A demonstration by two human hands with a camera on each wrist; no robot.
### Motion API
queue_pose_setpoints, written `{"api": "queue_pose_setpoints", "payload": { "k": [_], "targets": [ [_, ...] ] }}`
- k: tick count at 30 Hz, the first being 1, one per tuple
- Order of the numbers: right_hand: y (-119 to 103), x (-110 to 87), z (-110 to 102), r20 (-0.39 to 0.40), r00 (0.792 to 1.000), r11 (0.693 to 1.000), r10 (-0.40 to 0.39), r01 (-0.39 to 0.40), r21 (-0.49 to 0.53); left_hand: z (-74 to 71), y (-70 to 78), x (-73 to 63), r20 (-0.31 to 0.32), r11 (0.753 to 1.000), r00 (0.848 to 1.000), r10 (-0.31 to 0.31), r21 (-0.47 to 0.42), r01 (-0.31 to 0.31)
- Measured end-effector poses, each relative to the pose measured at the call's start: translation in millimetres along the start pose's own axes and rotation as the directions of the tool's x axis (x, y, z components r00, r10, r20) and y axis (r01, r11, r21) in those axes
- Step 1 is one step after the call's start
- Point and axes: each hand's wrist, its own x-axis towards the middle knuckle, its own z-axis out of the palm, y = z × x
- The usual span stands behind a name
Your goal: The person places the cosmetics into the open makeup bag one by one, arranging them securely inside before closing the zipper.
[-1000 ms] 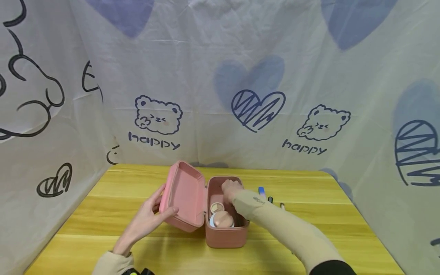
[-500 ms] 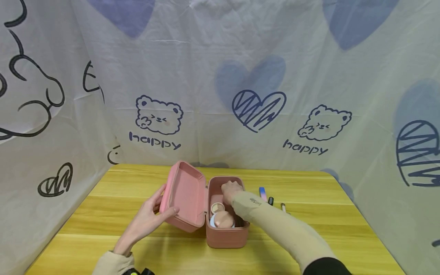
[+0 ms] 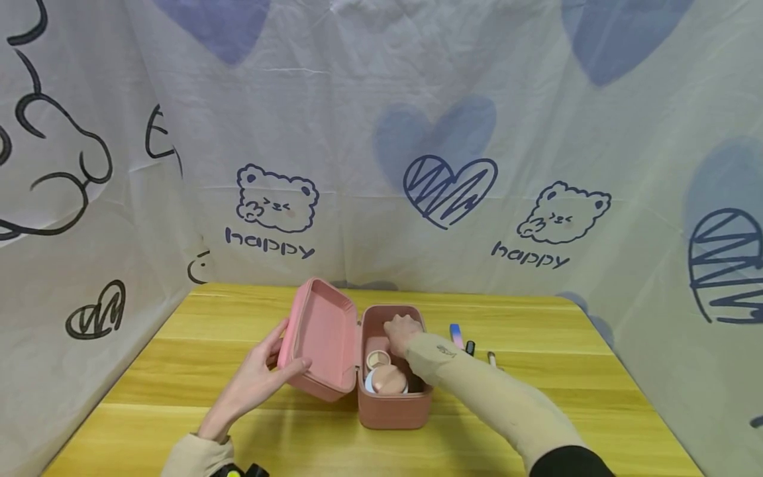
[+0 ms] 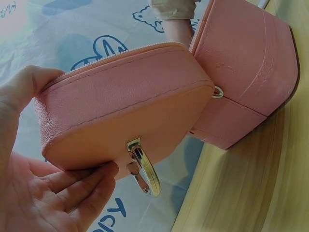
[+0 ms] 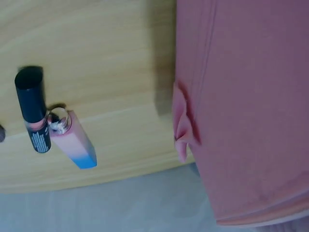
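Yellow wood-grain tabletop [image 3: 179, 424] fills the near ground, walled on three sides by a pale cloth [image 3: 369, 132] printed with bears, hearts and the word "happy". Nearest the person, at about seven o'clock from the pink case [image 3: 393, 407], the left hand [image 3: 253, 384] has its grip on the case's raised lid [image 3: 318, 348]: the thumb lies over the zipped front edge and the fingers [image 4: 79, 193] are curled under the lid's outer shell, just beside a small gold ring [image 4: 145, 169] there. The lid stands nearly upright on its hinge at the case's nine o'clock side. The case itself sits at the middle of the tabletop with its long axis running from six to twelve o'clock, near to far. Inside it, at the near end, lie a round pink-topped jar [image 3: 386, 381] and, just beyond it, a smaller round pot [image 3: 375, 360]. The right hand [image 3: 402, 329] comes in from five o'clock along a beige sleeve [image 3: 477, 391] and dips into the far half of the case, at twelve o'clock from the two pots; its fingers are bent down inside, and I cannot tell whether its grip holds anything. This hand is the nearer one to the contents, which lie just toward six o'clock from its fingertips. Outside the case, at its three o'clock side, rest a pink-and-blue tube [image 5: 77, 145], a black tube [image 5: 34, 108] touching it, and a thin pen [image 3: 491, 358] slightly farther out.
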Motion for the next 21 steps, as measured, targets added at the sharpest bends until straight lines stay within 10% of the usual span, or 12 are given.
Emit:
{"api": "queue_pose_setpoints", "payload": {
  "k": [21],
  "targets": [
    [9.6, -20.6, -34.5, 0.036, 0.993, 0.967, -0.111, 0.099, 0.233, 1.1, -0.1, 1.3, 0.001, 1.000, 1.000, 0.004, -0.005, -0.004]
  ]
}}
